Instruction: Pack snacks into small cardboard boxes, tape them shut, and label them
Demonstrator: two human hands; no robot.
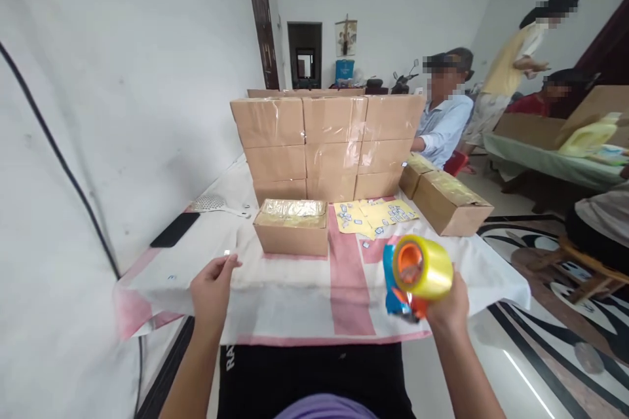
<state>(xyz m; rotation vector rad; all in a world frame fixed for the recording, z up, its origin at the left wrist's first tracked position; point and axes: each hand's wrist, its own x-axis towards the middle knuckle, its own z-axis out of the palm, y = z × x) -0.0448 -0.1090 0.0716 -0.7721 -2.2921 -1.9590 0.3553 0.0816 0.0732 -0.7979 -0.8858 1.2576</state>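
Left hand closed, pinching small pale scrap, grip likely light for its size; right hand gripping tape dispenser, raised above tablecloth. Single carton sits before carton stack, seemingly for easy reach.

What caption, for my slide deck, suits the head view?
Right hand holding a tape dispenser, a small white piece at the left hand, before stacked cardboard boxes.

The tape roll is yellow, its core orange, the boxes brown, the tablecloth pink-banded white.
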